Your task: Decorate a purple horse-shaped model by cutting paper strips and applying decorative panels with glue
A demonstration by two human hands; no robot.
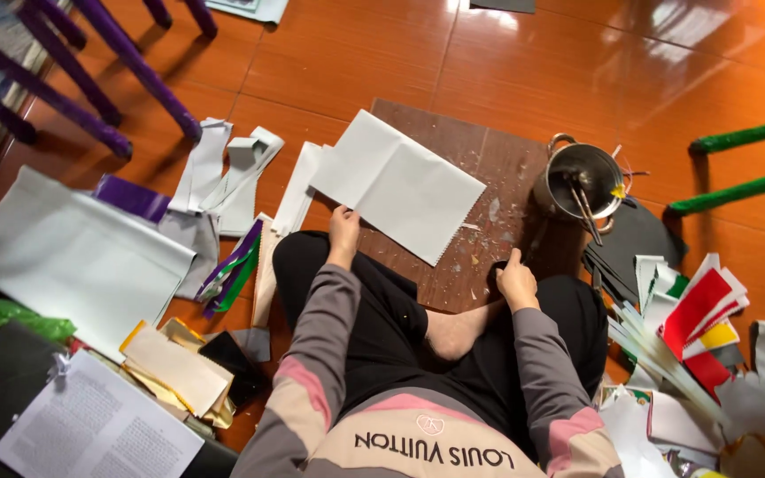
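Hands working at a brown board on the floor

Left hand is grasping the white sheet lying on the brown board; right hand is closing, apparently around a small dark object, mostly hidden.

Matt white sheet (perhaps faux leather), scuffed wooden board, glossy tile floor

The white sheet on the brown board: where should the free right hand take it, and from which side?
Take the white sheet at its near right zigzag edge, coming from the right. The left hand already pinches the near left corner, and that right edge lies flat on the board, nearest the right hand.
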